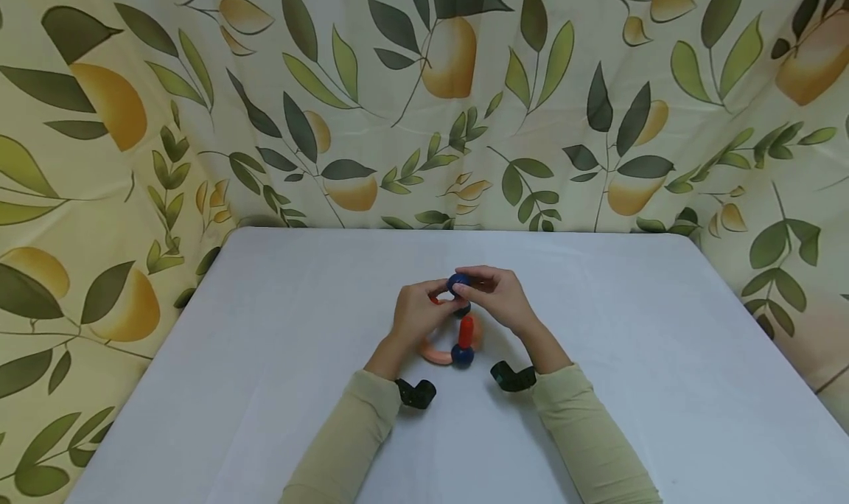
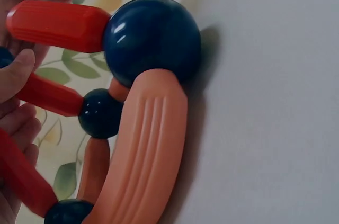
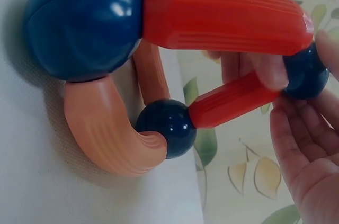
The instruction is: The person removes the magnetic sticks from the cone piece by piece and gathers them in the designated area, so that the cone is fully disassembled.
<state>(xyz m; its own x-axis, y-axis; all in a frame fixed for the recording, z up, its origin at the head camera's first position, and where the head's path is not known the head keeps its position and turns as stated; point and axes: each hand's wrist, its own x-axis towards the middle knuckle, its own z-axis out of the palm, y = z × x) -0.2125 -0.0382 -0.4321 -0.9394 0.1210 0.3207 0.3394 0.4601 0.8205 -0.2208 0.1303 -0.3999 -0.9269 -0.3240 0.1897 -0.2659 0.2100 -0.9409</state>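
Note:
A ring of curved orange rods [image 2: 151,144] joined by blue balls [image 3: 85,23] rests on the white table. Red rods [image 3: 228,17] rise from these balls. Above the ring, my right hand [image 1: 500,298] pinches a smaller blue ball [image 3: 307,73] between thumb and fingers, at the upper end of a red rod [image 3: 233,99]. My left hand [image 1: 424,312] pinches that rod just below the ball, its thumb [image 2: 18,73] lying along it. In the head view the hands hide part of the ring; the nearest red rod [image 1: 466,331] stands upright toward me.
The white table [image 1: 298,298] spreads out around the ring. Black wrist cameras [image 1: 416,394] stick out from both cuffs close over the tabletop. A leaf-and-fruit patterned cloth [image 1: 438,158] hangs behind the far edge and along both sides.

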